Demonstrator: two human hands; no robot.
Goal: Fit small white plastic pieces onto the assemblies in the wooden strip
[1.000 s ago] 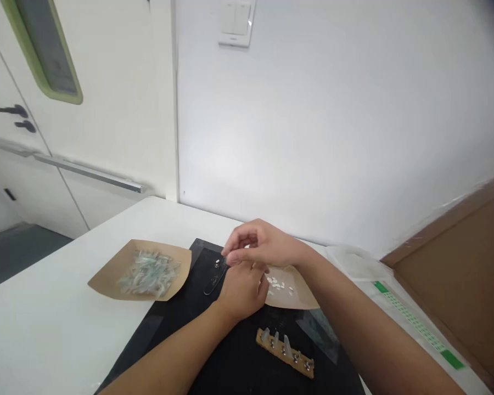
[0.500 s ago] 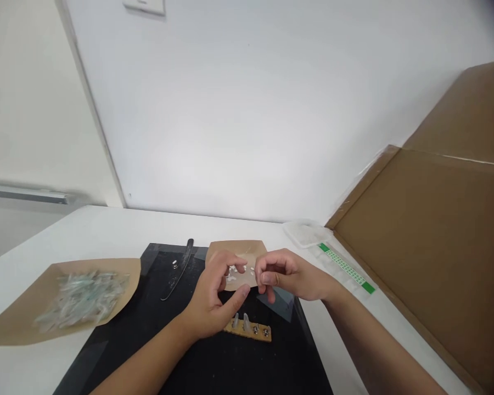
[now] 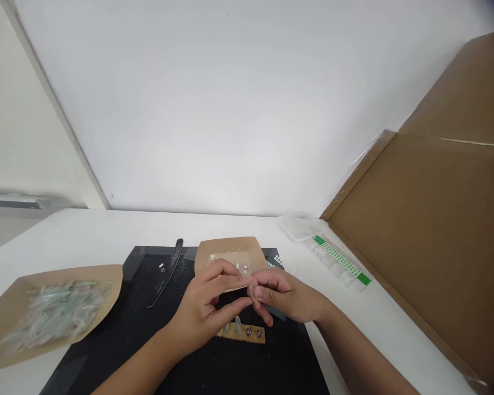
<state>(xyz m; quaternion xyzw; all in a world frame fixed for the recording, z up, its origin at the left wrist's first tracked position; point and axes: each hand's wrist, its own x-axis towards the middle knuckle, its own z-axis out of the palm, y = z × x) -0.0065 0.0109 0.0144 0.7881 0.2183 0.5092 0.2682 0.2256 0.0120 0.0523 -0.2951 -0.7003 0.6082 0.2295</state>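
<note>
My left hand (image 3: 213, 299) and my right hand (image 3: 283, 294) meet at the fingertips above the black mat (image 3: 177, 356). Both are pinched closed; whatever sits between the fingers is too small or hidden to make out. Just below them lies a tan strip (image 3: 247, 339) bearing small metal studs, and clear nail tips (image 3: 237, 327) stand up on it, partly covered by my left hand. Behind the fingers is a brown paper tray (image 3: 226, 246) with small white pieces in it. A sheet of white adhesive dots (image 3: 280, 263) lies partly under my right hand.
At left, another brown paper tray (image 3: 113, 280) holds a heap of clear nail tips (image 3: 66, 310). A curved black nail file (image 3: 170, 274) lies on the mat beside a small metal piece (image 3: 162, 267). Rightward are a clear compartment box (image 3: 337, 263) with a green label and a cardboard panel (image 3: 428, 219).
My left hand's fingers, apart before, have closed and come together with my right hand's fingertips. The view has shifted a little, and the sheet of white dots now shows.
</note>
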